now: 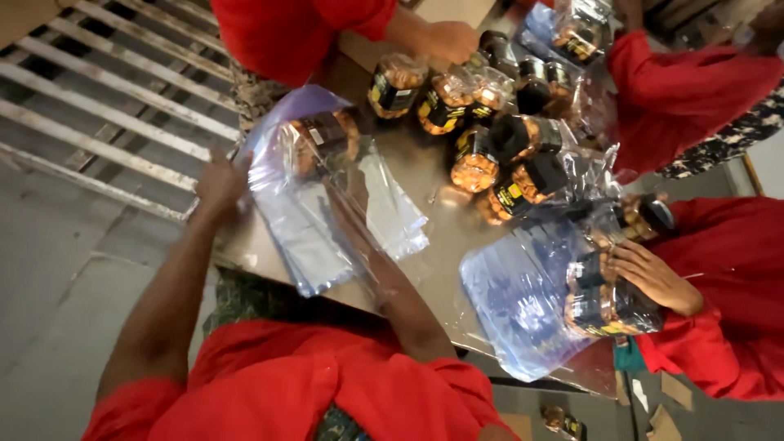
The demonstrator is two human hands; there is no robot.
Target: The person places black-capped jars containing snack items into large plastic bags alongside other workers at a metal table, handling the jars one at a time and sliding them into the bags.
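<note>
My left hand (220, 183) grips the left edge of a clear plastic bag (282, 155) at the corner of the metal table (433, 224). Inside that bag lies a jar of orange snacks (327, 137) with a dark label. My right hand (349, 186) lies just below the jar, under the blurred plastic. I cannot tell whether its fingers hold the jar. Under the bag lies a stack of flat clear bags (327, 233).
Several more snack jars (490, 122) crowd the middle of the table. Other people in red sleeves work around it: one hand (453, 39) at the top, another hand (653, 276) on a bagged jar (608, 298) at the right. A wooden pallet (106, 98) lies on the floor to the left.
</note>
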